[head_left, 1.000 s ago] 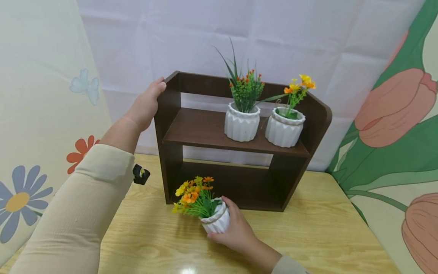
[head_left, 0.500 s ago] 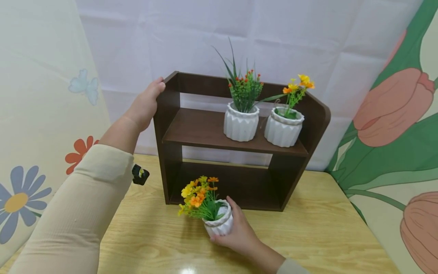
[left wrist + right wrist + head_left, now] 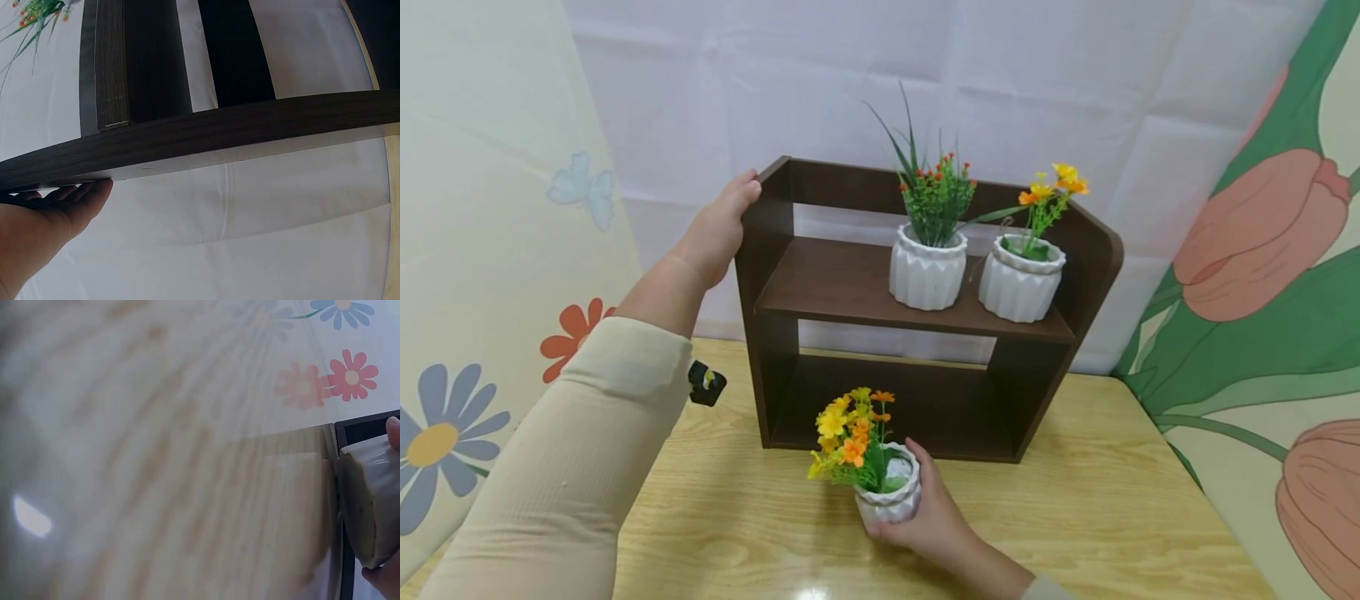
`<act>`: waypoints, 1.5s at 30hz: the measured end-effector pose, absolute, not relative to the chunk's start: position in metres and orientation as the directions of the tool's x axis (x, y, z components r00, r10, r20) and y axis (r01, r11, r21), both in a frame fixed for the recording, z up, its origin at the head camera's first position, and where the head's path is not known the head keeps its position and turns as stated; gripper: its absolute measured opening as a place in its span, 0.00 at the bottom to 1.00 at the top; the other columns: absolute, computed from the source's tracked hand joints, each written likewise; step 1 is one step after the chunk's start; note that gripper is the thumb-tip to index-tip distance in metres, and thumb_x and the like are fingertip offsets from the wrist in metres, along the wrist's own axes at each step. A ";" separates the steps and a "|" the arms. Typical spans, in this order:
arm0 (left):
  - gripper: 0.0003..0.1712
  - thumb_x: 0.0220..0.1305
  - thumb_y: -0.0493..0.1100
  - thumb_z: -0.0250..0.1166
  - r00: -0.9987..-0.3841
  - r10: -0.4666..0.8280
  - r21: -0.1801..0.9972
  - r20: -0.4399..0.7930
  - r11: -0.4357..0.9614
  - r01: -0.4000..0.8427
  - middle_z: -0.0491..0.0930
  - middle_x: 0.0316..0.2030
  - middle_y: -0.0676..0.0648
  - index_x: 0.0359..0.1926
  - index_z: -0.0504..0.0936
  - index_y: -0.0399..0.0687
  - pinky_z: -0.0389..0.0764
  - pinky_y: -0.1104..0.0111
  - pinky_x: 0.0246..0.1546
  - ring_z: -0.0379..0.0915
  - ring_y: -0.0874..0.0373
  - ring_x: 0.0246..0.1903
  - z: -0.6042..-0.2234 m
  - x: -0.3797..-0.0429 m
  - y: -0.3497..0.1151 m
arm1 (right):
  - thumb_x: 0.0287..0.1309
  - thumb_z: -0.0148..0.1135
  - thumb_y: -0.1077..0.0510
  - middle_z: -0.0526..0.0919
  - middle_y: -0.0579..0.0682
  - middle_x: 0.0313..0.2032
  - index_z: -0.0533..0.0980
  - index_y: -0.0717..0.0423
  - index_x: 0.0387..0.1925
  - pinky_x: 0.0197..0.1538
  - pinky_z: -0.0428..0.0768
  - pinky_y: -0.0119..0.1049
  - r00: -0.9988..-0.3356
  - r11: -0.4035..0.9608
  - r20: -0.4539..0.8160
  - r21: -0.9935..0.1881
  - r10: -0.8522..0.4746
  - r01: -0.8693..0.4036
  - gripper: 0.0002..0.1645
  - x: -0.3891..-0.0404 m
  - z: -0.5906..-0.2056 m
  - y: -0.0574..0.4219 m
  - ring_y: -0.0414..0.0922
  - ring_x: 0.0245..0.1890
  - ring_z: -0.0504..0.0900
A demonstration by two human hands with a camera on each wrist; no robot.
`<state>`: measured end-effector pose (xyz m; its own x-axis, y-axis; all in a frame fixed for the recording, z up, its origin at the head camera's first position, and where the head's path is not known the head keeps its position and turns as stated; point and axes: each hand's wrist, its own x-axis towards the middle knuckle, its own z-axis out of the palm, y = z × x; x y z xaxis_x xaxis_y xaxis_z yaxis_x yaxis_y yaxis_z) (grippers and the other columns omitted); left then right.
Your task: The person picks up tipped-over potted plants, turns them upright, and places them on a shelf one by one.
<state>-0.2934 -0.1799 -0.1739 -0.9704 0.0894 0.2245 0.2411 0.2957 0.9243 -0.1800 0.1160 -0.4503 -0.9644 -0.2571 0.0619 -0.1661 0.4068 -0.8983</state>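
Note:
My left hand [image 3: 718, 229] is at the upper outer side of a dark brown two-tier shelf [image 3: 880, 315]. In the left wrist view its fingers [image 3: 94, 197] rest against the outer face of the side panel. My right hand [image 3: 936, 517] grips a small white fluted flowerpot [image 3: 886, 507] with yellow and orange flowers [image 3: 842, 429], in front of the lower tier. The pot leans left, and its base [image 3: 357, 509] shows in the right wrist view. On the upper tier stand a white pot with red-berried greenery [image 3: 928, 271] and one with yellow-orange flowers [image 3: 1021, 283].
The shelf stands on a light wood-grain table [image 3: 1120, 500], in front of a white cloth backdrop [image 3: 820, 75]. Flower-printed panels flank it on the left [image 3: 482, 208] and right [image 3: 1262, 350]. A small black object [image 3: 706, 383] shows beside the left sleeve [image 3: 572, 450].
My right hand has shifted a little to the right and toward me with the flowerpot, which has turned more upright. The left hand stays at the shelf's side.

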 end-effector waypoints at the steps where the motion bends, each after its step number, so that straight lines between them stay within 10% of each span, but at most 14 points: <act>1: 0.36 0.76 0.61 0.29 -0.970 0.088 0.924 0.225 0.297 0.241 0.29 0.79 0.52 0.79 0.34 0.60 0.29 0.51 0.76 0.21 0.54 0.77 -0.174 -0.293 -0.180 | 0.30 0.84 0.53 0.63 0.63 0.69 0.48 0.51 0.75 0.66 0.67 0.63 -0.965 0.398 0.057 -0.903 -0.257 -0.159 0.73 -0.180 -0.451 0.117 0.63 0.66 0.67; 45: 0.36 0.76 0.61 0.28 -0.968 0.095 0.920 0.231 0.302 0.249 0.30 0.79 0.51 0.79 0.33 0.60 0.31 0.52 0.77 0.22 0.54 0.77 -0.174 -0.293 -0.179 | 0.29 0.85 0.56 0.63 0.59 0.69 0.47 0.51 0.74 0.69 0.61 0.60 -0.981 0.309 0.056 -0.944 -0.185 -0.112 0.74 -0.172 -0.475 0.125 0.60 0.68 0.65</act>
<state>-0.2931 -0.1794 -0.1744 -0.9683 0.0945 0.2314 0.2493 0.3020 0.9201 -0.1717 0.1249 -0.4755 -0.9812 -0.1846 0.0560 -0.1120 0.3089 -0.9445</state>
